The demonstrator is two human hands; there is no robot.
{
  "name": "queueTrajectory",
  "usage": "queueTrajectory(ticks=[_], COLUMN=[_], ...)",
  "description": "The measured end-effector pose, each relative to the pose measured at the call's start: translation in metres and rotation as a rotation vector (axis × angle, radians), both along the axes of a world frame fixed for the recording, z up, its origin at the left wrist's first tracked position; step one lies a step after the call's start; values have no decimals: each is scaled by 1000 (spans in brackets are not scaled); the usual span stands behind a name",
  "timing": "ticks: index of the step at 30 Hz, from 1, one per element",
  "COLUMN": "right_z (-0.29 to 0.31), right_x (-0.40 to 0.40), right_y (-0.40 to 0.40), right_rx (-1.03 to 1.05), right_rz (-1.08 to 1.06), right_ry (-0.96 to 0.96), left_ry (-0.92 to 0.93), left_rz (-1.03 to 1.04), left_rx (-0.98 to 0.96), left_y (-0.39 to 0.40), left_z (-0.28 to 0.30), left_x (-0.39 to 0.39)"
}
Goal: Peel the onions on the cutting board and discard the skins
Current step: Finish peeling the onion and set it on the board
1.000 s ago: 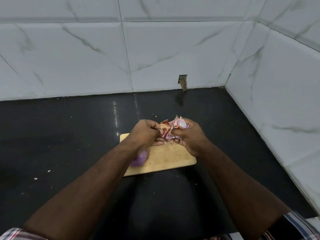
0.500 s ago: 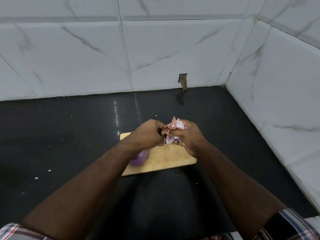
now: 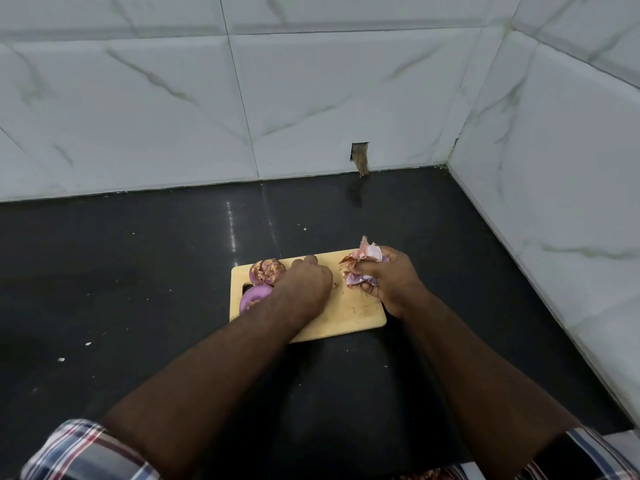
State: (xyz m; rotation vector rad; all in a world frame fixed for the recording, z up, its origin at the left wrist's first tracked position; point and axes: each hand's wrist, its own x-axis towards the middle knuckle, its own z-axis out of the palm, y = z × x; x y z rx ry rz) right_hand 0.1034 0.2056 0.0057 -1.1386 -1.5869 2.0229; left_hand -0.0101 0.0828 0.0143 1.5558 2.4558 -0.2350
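A pale wooden cutting board (image 3: pixel 360 313) lies on the black counter. Two peeled purple onions sit at its left end: one onion (image 3: pixel 266 271) at the back corner, the other onion (image 3: pixel 254 297) just in front of it, partly behind my left wrist. My left hand (image 3: pixel 304 285) rests over the middle of the board beside the onions, fingers curled down; I cannot see anything in it. My right hand (image 3: pixel 388 282) hovers over the board's right end, shut on a crumpled bunch of pink and brown onion skins (image 3: pixel 362 268).
The black counter (image 3: pixel 138 271) runs to white marble-tiled walls at the back and right, meeting in a corner. A small notch (image 3: pixel 360 157) is cut in the back wall. Small white scraps (image 3: pixel 61 359) lie on the counter to the left.
My hands have separated. The left hand let go of the skins and moved left toward the onions, uncovering both. The right hand keeps the bunch of skins.
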Motion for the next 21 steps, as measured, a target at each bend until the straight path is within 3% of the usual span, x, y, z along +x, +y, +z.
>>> queueTrajectory(ticks=[6, 15, 21], right_z=[-2, -3, -5], right_x=[2, 6, 6], right_y=[3, 8, 10], right_rx=[-31, -23, -32], right_rz=[14, 43, 65], right_ry=[-13, -1, 1], left_ry=[-128, -145, -206], left_rz=[-57, 47, 96], left_rx=[-103, 180, 256], left_y=[-4, -7, 8], left_z=[5, -9, -18], left_x=[-13, -6, -4])
